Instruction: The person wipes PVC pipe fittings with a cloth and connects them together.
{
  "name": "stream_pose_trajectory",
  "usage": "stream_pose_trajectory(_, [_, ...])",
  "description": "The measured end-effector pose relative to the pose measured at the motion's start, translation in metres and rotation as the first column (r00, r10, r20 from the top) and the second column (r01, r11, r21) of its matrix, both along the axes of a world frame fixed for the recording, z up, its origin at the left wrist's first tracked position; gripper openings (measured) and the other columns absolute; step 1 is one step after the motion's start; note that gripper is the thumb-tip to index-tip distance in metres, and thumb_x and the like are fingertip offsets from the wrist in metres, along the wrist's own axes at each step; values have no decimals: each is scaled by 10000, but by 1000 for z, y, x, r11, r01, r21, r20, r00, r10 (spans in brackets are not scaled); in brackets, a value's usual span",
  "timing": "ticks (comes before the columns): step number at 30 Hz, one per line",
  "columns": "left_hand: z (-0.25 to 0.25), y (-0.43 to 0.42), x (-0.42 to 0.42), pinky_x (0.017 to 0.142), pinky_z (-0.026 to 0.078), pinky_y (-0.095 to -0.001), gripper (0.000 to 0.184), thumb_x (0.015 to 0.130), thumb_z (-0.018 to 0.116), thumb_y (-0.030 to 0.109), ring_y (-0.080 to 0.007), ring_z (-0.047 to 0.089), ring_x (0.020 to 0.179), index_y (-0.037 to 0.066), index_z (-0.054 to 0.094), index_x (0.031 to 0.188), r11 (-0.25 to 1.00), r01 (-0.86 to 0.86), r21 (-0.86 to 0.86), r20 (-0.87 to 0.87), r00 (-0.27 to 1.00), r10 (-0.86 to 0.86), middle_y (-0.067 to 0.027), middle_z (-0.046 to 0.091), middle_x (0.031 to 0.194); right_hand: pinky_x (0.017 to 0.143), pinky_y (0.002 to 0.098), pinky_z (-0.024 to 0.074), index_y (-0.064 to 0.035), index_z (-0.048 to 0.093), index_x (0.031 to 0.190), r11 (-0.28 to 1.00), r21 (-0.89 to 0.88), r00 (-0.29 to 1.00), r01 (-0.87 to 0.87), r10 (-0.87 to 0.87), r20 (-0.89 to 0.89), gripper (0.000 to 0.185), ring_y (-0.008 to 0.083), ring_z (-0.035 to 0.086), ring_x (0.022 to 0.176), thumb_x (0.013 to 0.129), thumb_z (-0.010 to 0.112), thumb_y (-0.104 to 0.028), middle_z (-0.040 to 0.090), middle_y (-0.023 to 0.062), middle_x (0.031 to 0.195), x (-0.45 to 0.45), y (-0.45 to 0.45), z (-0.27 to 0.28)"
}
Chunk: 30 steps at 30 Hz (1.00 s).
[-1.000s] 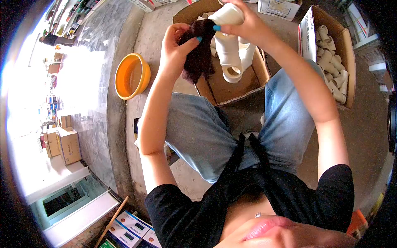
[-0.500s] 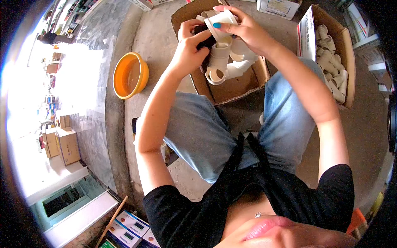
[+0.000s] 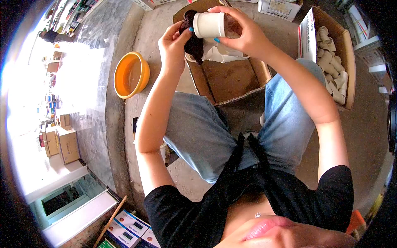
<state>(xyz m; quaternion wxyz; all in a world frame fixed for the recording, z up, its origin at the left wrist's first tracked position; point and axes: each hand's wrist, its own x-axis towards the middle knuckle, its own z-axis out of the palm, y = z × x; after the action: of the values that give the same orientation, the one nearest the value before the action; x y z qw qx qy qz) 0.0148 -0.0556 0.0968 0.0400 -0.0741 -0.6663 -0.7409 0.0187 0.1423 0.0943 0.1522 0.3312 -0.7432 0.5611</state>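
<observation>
My right hand [image 3: 244, 31] grips a white plastic pipe fitting [image 3: 209, 25], thumb below and fingers over its right end. The fitting lies sideways in the air above an open cardboard box [image 3: 231, 78]. In my left hand [image 3: 173, 44], thumb and fingers pinch a dark brown cloth [image 3: 193, 46] that hangs down at the fitting's left end. Whether the cloth touches the fitting there I cannot tell. More white pipe fittings [image 3: 223, 53] lie in the box under my hands, partly hidden.
To the right stands a cardboard box [image 3: 350, 62] holding several white pipe fittings [image 3: 331, 62]. An orange basin [image 3: 144, 78] sits on the floor at left. Another white carton [image 3: 279, 9] is at the back. My knees flank the near box.
The fitting has turned from tilted to sideways. My left hand has moved left and a little up with the cloth, which now hangs more in view.
</observation>
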Motion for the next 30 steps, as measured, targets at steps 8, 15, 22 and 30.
stream_pose_trajectory(8, [3,-8,4,933,324,-282,379,743,560,32,-156,427,1075,-53,533,1111,915,399,55,11,916,-400,-48,447,1125,884,330,408,-128,437,1242,970,147,948,195,-148,-280,654,247,520,1012,647,707,-106,520,88,1126,6,3,13])
stream_pose_trajectory(15, [8,-10,9,905,356,-303,427,649,695,80,-190,442,1038,41,598,1063,796,351,-493,-58,900,-432,-74,437,1103,746,312,470,-81,501,1181,999,37,999,27,-25,-46,616,208,589,819,642,742,-257,602,108,932,2,4,-4])
stream_pose_trajectory(22, [5,8,11,828,425,-313,490,622,739,104,-190,490,950,11,545,1063,751,63,-658,-169,959,-229,-98,470,1034,552,251,501,37,509,1112,971,-237,805,-20,156,573,597,120,603,643,694,726,-329,616,119,857,-2,5,2])
stream_pose_trajectory(30, [13,-9,5,856,458,-323,412,693,587,-61,-207,561,944,-41,496,1094,955,257,147,191,940,-282,-135,568,1016,863,372,407,-52,359,1208,988,148,982,50,-22,-187,672,259,487,1001,640,717,-40,452,133,1094,3,7,29])
